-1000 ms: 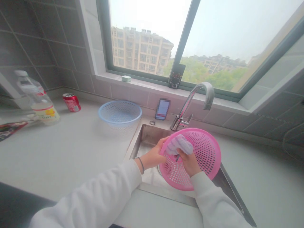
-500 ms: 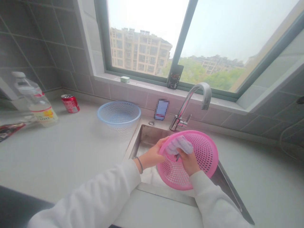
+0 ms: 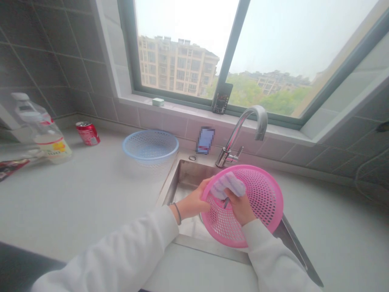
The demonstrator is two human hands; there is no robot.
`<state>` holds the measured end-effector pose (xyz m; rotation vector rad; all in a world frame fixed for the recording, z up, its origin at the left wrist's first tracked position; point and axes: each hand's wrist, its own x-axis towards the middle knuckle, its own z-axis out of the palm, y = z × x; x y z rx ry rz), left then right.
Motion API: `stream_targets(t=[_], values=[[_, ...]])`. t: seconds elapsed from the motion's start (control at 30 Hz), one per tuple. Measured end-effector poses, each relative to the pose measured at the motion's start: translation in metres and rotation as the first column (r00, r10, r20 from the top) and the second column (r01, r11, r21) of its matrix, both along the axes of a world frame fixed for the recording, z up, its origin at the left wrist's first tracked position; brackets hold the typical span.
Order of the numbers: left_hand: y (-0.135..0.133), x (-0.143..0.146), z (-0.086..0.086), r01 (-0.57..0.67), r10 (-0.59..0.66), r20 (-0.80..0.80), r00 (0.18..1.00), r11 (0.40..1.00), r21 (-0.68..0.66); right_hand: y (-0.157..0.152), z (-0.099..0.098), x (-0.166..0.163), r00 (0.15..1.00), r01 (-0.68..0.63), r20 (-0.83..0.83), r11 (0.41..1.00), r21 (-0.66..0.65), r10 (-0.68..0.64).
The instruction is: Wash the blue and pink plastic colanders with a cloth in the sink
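Holding a pink plastic basket [image 3: 258,194] tilted up over a steel sink [image 3: 190,174], left hand [image 3: 191,205] with its grip closed on it for steadiness, right hand [image 3: 240,207] with its grip closed on a bunched cloth [image 3: 227,185] pressed against it for scrubbing.

The left hand [image 3: 194,200] grips the rim of a pink plastic colander [image 3: 261,198] tilted over a steel sink [image 3: 190,172], while the right hand [image 3: 240,207] presses what looks like a lilac cloth [image 3: 227,185] against its mesh. A blue plastic basket [image 3: 150,145] sits on the table [image 3: 91,202] beside the sink.
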<state>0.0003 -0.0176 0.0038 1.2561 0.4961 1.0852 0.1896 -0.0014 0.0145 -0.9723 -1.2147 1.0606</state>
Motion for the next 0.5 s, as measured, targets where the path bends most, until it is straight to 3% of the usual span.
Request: stream_targets(t=[0.07,0.13,0.3,0.4,0.5], values=[[0.0,0.002,0.001,-0.002,0.002,-0.005,1.0,1.0,0.003,0.001,0.001,0.001,0.999,0.033,-0.025,0.999,0.0,-0.033],[-0.002,0.003,0.004,0.005,-0.005,-0.021,1.0,1.0,0.015,0.003,0.002,0.0,0.983,0.082,-0.164,0.997,0.008,-0.08],[-0.006,0.005,0.011,0.039,-0.037,-0.064,0.997,0.999,0.024,0.008,0.01,-0.004,0.849,0.222,-0.475,0.972,-0.075,-0.231],[-0.008,0.004,0.012,0.05,-0.047,-0.072,0.996,0.998,0.037,0.008,0.012,-0.005,0.824,0.234,-0.505,0.966,-0.108,-0.256],[-0.009,0.002,0.012,0.059,-0.053,-0.078,0.995,0.996,0.071,0.007,0.01,-0.005,0.862,0.207,-0.46,0.976,-0.062,-0.212]])
